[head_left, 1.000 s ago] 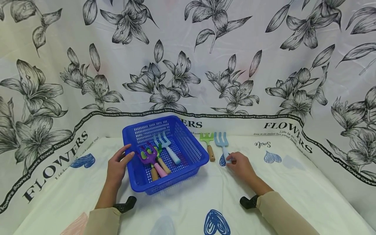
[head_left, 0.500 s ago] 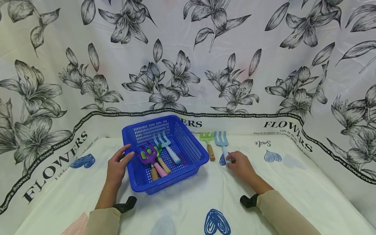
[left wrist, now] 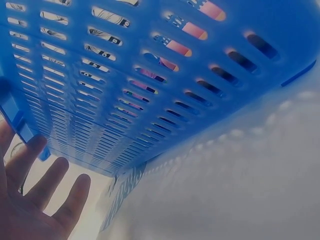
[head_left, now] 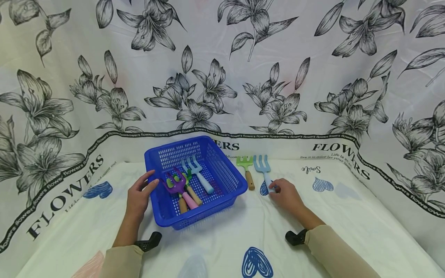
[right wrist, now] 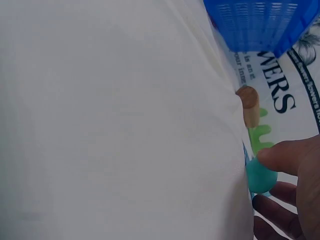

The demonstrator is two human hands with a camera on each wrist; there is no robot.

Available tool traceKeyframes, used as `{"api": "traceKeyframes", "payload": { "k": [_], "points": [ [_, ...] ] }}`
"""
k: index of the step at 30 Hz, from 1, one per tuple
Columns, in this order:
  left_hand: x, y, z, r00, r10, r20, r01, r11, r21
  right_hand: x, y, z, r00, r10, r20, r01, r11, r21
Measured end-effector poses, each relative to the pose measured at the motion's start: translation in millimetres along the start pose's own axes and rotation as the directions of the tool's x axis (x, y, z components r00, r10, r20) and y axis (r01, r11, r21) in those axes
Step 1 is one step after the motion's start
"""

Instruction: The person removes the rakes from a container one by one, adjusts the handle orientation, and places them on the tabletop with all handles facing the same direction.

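My left hand (head_left: 138, 195) is at the left rim of a blue plastic basket (head_left: 229, 200), its fingers spread and loosely extended at the rim. In the left wrist view those fingers (left wrist: 46, 185) stand apart beside the slotted basket wall (left wrist: 120, 80). On the right, my right hand (head_left: 286, 196) pinches the handle end of a light blue hand fork (head_left: 262, 166) that lies on the cloth, tines pointing away. The right wrist view shows its rounded handle end (right wrist: 261, 176) between thumb and fingers. Beside it lies a green hand fork (head_left: 245, 162) with a wooden handle.
Inside the basket are a purple hand fork (head_left: 177, 184) with a pink handle, another light blue hand fork (head_left: 199, 175), and green tools with wooden handles (head_left: 194, 195), partly overlapped. A white printed cloth (head_left: 222, 247) covers the table; a flowered curtain (head_left: 208, 46) hangs behind.
The handle end of the light blue hand fork has shifted very slightly to the right with my right hand. My left hand and the basket stay in place.
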State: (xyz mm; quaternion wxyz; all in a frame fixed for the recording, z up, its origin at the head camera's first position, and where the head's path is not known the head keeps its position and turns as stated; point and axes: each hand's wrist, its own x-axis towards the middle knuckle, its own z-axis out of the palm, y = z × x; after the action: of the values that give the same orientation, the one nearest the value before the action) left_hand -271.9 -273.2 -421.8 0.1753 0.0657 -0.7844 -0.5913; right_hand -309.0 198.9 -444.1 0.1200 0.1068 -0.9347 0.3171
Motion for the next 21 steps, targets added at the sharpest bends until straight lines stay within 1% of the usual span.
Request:
{"api": "traceKeyframes", "payload": {
  "k": [4,7,9,11,13,17,21],
  "points": [
    [0.7,0.2,-0.5,1.0,0.005,0.003,-0.005,1.0,-0.004,0,-2,-1,0.999,0.004,-0.034,-0.004,1.0,0.0],
    [0.8,-1.1,-0.5,1.0,-0.002,0.0,0.002,1.0,-0.007,2,-5,-2,0.996,0.0,-0.092,0.002,1.0,0.014],
    [0.8,-2.2,-0.4,1.0,-0.01,-0.003,0.009,1.0,-0.005,3,-10,-3,0.99,-0.003,-0.138,0.009,0.999,0.042],
    [0.6,-3.0,-0.6,1.0,-0.013,-0.006,0.013,1.0,-0.005,4,-16,-5,0.984,-0.003,-0.177,0.02,0.995,0.093],
    [0.4,-2.6,-0.6,1.0,-0.015,-0.006,0.015,1.0,-0.005,4,-26,-7,0.979,0.016,-0.202,0.016,0.987,0.157],
    [-0.2,-0.6,-0.1,1.0,-0.013,-0.004,0.013,1.0,-0.005,2,-48,-8,0.976,0.039,-0.212,0.021,0.961,0.275],
    [-0.3,1.4,-0.3,1.0,-0.01,0.003,0.01,1.0,-0.006,1,-71,-7,0.972,-0.038,-0.231,0.117,0.934,0.338]
  ]
}}
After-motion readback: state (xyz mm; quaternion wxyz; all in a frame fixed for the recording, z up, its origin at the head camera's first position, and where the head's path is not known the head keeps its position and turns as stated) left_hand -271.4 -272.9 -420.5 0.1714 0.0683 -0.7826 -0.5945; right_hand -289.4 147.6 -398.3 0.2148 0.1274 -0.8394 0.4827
